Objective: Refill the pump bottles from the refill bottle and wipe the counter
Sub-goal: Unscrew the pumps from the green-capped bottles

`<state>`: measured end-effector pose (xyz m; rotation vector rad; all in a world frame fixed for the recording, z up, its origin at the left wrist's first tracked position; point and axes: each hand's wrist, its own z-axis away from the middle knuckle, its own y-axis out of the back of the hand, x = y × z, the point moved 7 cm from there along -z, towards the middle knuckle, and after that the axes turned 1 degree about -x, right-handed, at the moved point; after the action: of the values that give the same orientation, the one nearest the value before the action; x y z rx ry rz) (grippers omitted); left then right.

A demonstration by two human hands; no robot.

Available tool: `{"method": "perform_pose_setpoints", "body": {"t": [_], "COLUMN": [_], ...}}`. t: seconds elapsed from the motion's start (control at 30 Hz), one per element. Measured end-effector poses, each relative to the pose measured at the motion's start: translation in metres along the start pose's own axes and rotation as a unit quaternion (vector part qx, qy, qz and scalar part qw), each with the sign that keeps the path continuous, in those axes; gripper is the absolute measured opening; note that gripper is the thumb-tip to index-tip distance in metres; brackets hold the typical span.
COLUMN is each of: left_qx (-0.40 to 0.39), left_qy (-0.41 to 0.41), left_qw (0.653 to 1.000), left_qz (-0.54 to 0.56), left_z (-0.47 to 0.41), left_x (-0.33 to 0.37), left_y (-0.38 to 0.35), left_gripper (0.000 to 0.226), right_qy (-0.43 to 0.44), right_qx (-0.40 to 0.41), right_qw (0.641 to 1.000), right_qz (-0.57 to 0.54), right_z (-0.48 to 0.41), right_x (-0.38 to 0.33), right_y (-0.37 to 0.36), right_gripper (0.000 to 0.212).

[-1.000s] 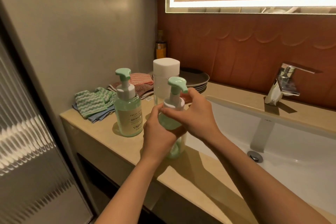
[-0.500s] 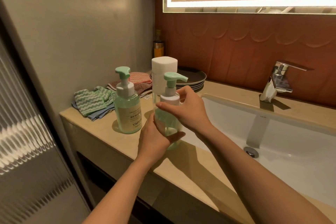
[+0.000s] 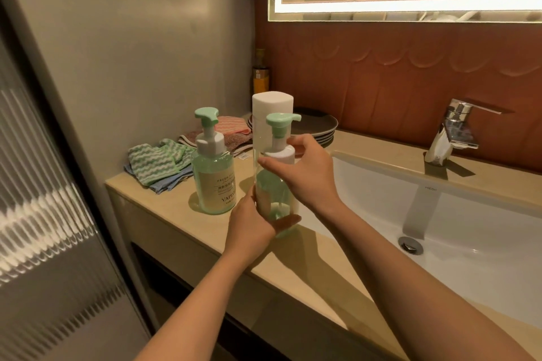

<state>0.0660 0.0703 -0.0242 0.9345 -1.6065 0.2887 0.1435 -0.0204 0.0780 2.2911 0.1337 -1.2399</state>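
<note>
The left hand point(image 3: 252, 228) grips the lower body of the nearer pump bottle point(image 3: 272, 193) to keep it from turning. The right hand point(image 3: 308, 176) curls its fingers round the white collar point(image 3: 281, 152) under the pump head, I judge to unscrew it for refilling. This bottle is on the counter point(image 3: 181, 208), just beside the sink point(image 3: 469, 228). The second pump bottle point(image 3: 214, 179) stands at its left and the refill bottle point(image 3: 272, 105) behind it — both near for pouring. The cloths point(image 3: 155, 161) lie by the wall.
</note>
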Motion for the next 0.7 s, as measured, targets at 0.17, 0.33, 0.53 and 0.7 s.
{"method": "perform_pose_setpoints", "body": {"t": [0.17,0.33,0.53,0.7], "left_qx": [0.001,-0.005,-0.011,-0.016], "left_qy": [-0.001,0.009,0.000,-0.005], "left_qw": [1.000,1.000,0.999,0.999], "left_qz": [-0.003,-0.012,-0.041,-0.029], "left_z": [0.001,0.000,0.002,0.003], "left_x": [0.001,-0.004,-0.005,-0.004], "left_y": [0.001,0.001,0.001,0.001], "left_gripper": [0.073,0.083,0.090,0.091], "right_qy": [0.018,0.025,-0.010,-0.096], "right_qx": [0.028,0.055,0.052,0.074], "right_qw": [0.996,0.988,0.966,0.909], "right_qz": [-0.084,-0.139,-0.252,-0.400], "right_z": [-0.009,-0.021,-0.025,-0.031], "right_x": [-0.018,-0.032,-0.026,0.002], "right_y": [0.017,0.043,0.071,0.094], "right_gripper": [0.048,0.046,0.032,0.015]}}
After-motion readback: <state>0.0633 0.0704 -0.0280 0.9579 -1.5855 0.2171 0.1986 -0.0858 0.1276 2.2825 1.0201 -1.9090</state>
